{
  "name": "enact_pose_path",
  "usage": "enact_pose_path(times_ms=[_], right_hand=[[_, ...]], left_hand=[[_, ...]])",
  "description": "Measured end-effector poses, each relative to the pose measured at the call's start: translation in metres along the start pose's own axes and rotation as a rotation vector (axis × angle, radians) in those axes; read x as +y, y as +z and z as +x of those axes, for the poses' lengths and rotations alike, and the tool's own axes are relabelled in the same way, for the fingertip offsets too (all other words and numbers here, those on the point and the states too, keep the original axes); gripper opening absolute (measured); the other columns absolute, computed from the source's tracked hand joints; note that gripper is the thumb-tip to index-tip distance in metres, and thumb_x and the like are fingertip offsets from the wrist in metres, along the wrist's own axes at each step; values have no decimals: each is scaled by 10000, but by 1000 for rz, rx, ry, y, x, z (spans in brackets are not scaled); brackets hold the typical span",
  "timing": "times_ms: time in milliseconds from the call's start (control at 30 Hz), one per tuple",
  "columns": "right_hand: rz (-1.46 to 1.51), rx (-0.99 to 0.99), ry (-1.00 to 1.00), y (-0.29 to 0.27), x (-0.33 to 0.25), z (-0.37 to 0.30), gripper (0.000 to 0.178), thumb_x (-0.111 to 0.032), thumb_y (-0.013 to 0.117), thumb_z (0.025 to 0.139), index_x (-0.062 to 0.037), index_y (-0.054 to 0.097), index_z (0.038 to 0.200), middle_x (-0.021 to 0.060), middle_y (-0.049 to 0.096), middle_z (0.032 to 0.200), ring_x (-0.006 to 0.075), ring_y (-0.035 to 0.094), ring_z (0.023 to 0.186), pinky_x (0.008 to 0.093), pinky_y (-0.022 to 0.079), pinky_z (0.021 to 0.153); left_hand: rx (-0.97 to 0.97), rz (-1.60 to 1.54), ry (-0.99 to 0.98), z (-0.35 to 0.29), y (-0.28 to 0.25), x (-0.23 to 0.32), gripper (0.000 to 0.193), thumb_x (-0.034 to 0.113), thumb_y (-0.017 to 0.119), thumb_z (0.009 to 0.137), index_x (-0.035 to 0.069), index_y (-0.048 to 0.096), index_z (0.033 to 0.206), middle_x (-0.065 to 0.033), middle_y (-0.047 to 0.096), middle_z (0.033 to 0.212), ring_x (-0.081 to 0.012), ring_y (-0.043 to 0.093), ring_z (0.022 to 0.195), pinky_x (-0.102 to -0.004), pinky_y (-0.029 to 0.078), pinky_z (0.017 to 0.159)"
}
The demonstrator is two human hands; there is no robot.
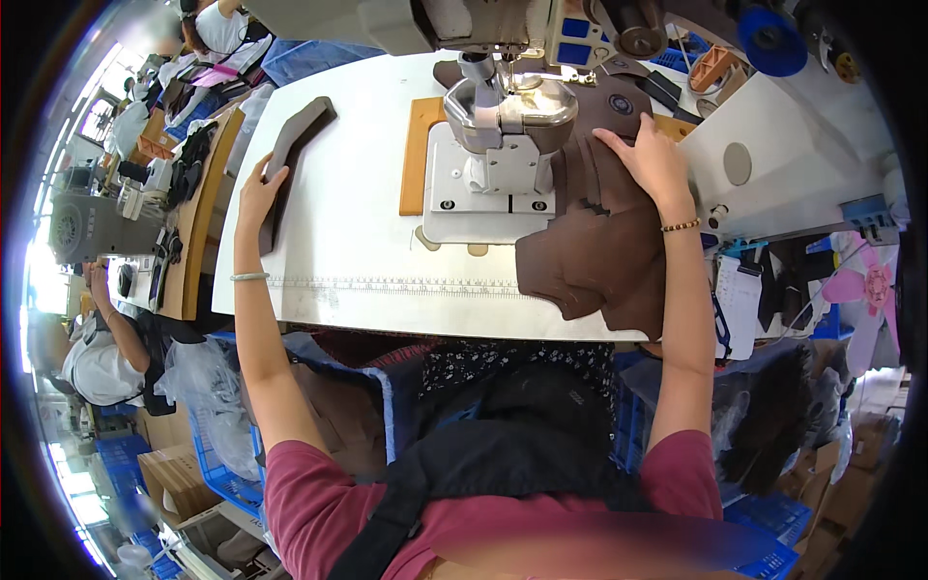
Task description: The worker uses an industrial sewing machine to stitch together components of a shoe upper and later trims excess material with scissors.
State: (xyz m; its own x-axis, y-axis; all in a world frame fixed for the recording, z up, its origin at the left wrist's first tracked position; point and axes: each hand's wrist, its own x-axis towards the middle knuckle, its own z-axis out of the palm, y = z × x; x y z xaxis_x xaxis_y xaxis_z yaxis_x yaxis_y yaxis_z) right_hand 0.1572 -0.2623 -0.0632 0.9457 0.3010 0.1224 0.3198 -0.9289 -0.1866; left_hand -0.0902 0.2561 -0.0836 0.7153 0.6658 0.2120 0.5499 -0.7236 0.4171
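Leather (pixel 592 259) lies right of the sewing machine (pixel 503 169), under your right hand (pixel 657 162), thumb spread from fingers; your left hand (pixel 257 198), half-curled, touches a strip (pixel 294 140), grip unclear.

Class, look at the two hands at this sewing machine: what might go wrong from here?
The right hand rests on the brown panel beside the sewing machine; sliding closer, its fingers might get pinched. The panel reaches the front edge of the white table, so it could slip there. The left hand is on a separate strip, so the panel, held one-handed, may shift.
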Motion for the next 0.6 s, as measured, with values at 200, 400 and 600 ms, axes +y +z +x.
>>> enact_pose_path(times_ms=[200, 400, 600], right_hand=[[-76, 574, -152, 15, -3, -4, 894, -630, 681, 711, 28, 452, 1271, 212, 611, 986, 344, 592, 939, 460, 445, 842], [273, 742, -185, -9, -7, 1, 757, -380, 760, 762, 99, 444, 1255, 274, 567, 1091, 413, 539, 1026, 452, 423, 908], [719, 619, 15, -57, 13, -25, 398, -362, 591, 928, 30, 580, 998, 128, 643, 937, 225, 603, 876, 335, 447, 814]], left_hand=[[101, -254, 10, -44, -14, 81, 554, 362, 624, 871, 113, 488, 1347, -23, 528, 547, -126, 524, 504, -305, 413, 545], [-284, 297, 183, -136, 30, 163, 670, 616, 510, 858, 167, 468, 1354, -285, 579, 1019, -418, 638, 830, -452, 516, 760], [-83, 139, 195, -86, 39, 139, 683, 624, 548, 842, 97, 562, 1277, -262, 604, 977, -373, 644, 816, -401, 516, 733]])
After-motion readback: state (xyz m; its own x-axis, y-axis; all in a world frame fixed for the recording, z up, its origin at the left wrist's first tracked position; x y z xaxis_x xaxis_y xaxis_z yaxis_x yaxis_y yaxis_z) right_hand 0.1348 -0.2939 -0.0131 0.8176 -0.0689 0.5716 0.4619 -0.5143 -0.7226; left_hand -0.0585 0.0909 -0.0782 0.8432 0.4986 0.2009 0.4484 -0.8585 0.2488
